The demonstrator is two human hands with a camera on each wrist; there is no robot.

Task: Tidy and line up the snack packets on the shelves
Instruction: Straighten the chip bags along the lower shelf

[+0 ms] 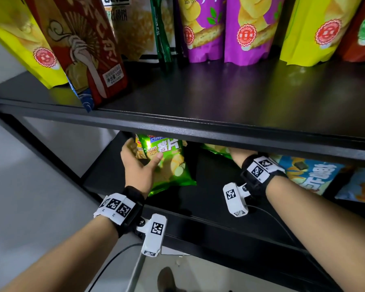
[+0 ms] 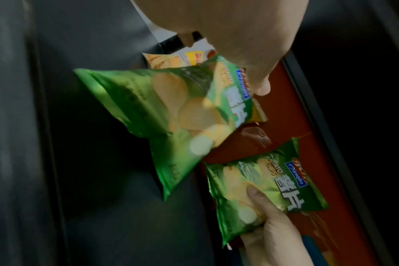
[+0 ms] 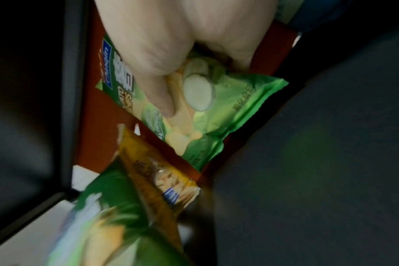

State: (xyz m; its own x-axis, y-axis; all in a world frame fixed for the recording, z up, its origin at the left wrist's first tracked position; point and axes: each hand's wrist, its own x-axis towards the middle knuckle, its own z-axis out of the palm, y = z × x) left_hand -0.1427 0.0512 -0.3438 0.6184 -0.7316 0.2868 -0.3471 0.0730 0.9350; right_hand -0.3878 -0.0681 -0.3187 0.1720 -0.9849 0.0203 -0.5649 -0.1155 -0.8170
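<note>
On the lower black shelf (image 1: 209, 199) my left hand (image 1: 142, 159) grips a green potato chips packet (image 1: 171, 163), thumb on its front and fingers behind. A yellow snack packet (image 1: 137, 149) is held behind it. In the left wrist view this green packet (image 2: 153, 115) hangs tilted under my left hand (image 2: 251, 79). My right hand (image 1: 239, 155) reaches under the upper shelf, its fingers hidden there. It grips a second green chips packet (image 2: 269, 187), with the thumb (image 3: 164, 100) pressed on this packet's front (image 3: 219, 111).
A red packet (image 2: 287, 126) lies at the back of the lower shelf. Blue packets (image 1: 312, 175) lie to the right of my right hand. The upper shelf (image 1: 219, 95) carries upright yellow (image 1: 19, 41), red (image 1: 89, 49) and purple (image 1: 226, 28) packets. Its front edge overhangs both hands.
</note>
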